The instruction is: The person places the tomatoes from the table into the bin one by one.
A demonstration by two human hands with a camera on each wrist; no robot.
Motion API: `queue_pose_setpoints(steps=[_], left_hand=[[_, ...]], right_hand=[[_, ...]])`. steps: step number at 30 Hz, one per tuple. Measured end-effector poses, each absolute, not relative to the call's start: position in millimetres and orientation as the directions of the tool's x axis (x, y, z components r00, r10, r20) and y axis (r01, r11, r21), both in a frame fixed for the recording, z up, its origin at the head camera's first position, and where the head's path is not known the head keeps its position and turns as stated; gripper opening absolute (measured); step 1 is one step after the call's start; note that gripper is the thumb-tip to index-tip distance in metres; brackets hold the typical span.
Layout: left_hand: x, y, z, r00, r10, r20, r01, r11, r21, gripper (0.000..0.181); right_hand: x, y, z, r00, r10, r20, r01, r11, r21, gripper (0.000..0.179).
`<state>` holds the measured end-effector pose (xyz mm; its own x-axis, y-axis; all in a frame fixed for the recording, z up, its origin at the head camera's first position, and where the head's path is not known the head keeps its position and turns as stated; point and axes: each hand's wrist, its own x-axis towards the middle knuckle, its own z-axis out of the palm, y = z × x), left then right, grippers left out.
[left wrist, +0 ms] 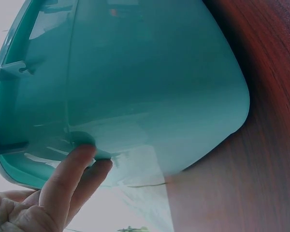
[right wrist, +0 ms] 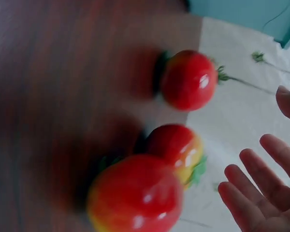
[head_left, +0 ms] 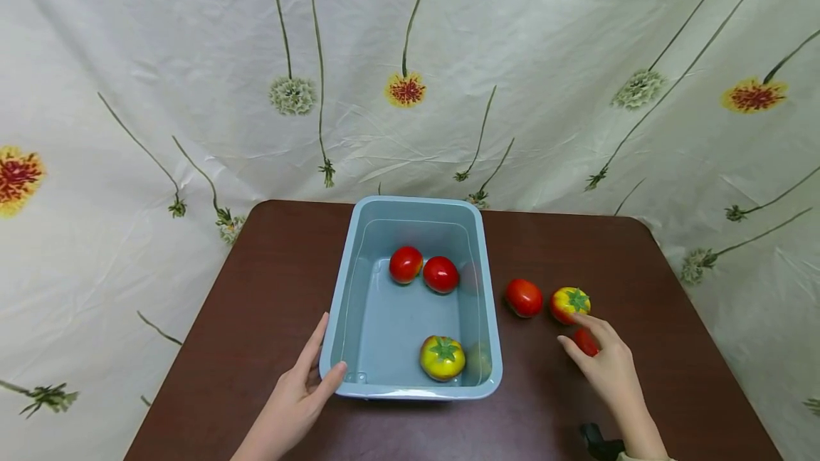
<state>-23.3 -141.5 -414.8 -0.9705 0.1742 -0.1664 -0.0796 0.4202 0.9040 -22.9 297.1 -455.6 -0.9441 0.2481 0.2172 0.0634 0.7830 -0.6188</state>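
A light blue plastic bin (head_left: 397, 333) holds two red tomatoes, the left one (head_left: 406, 264) beside the other (head_left: 440, 274), and a yellow-topped tomato (head_left: 442, 358) near its front. My left hand (head_left: 291, 397) grips the bin's front left corner, thumb over the rim, fingertips (left wrist: 89, 152) against the outer wall (left wrist: 150, 87). Right of the bin, my right hand (head_left: 605, 361) hovers with thumb and fingers spread, holding nothing. Under it is a red tomato (head_left: 586, 340), partly hidden; a red-and-yellow tomato (head_left: 566, 303) lies just beyond its fingertips. Another red tomato (head_left: 524, 297) lies nearer the bin.
The dark brown table (head_left: 282, 269) carries everything. Behind and beside it hangs a white cloth (head_left: 237, 41) printed with flowers. A small black object (head_left: 598, 442) is by my right wrist.
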Motion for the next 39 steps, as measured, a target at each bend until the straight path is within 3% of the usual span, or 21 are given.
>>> queue_pose_setpoints(steps=[14, 27, 39], left_hand=[[-24, -142, -415, -0.969, 0.18, -0.171, -0.081, 0.419, 0.904, 0.076], [-23, -142, -415, -0.969, 0.173, -0.177, -0.088, 0.428, 0.899, 0.076], [-23, -142, -416, -0.971, 0.17, -0.167, -0.081, 0.424, 0.902, 0.074]], right_hand=[[-16, 314, -476, -0.946, 0.307, 0.106, 0.205, 0.818, -0.537, 0.05], [-18, 325, -488, -0.924, 0.373, -0.087, 0.358, 0.758, -0.545, 0.076], [-21, 326, -491, -0.92, 0.365, -0.146, 0.381, 0.737, -0.559, 0.081]])
